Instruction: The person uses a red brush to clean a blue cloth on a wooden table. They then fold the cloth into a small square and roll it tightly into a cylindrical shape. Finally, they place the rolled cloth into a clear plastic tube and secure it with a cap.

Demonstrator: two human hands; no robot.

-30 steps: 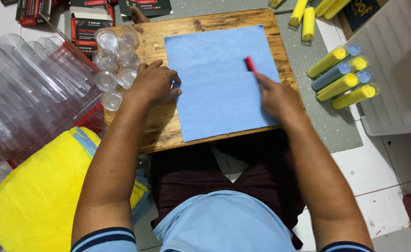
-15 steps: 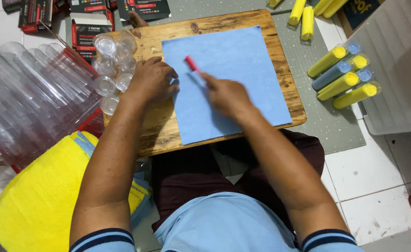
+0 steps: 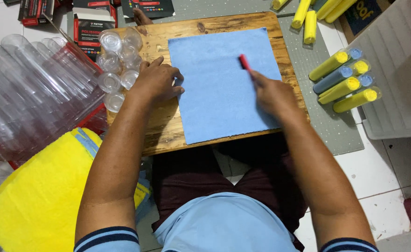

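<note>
Left hand (image 3: 156,84): you are pressing it flat on the wooden board (image 3: 168,126), fingers spread wide, fingertips touching the left edge of the blue cloth (image 3: 219,88). It is holding nothing.
Right hand (image 3: 273,95): you are resting it on the cloth's right half, fingers closed around a small red tool (image 3: 245,62); only its red tip is showing past your fingertips, pointing toward the far edge.
Blue cloth: it is lying flat and unfolded on the board, covering most of the right part, its near edge close to the board's near edge.
Board: it is sitting across your lap, above the tiled floor (image 3: 378,168).
Clear caps (image 3: 117,65): a cluster is sitting on the board's far-left corner, just beside your left hand.
Clear tubes (image 3: 28,88): a heap is lying to your left, off the board.
Yellow towels (image 3: 42,191): a stack is lying near your left elbow.
Filled tubes (image 3: 343,81): yellow and blue rolls in clear tubes are lying on the grey mat (image 3: 317,107) to your right, well apart from your hand.
Grey bin (image 3: 394,74): it is standing at the far right.
</note>
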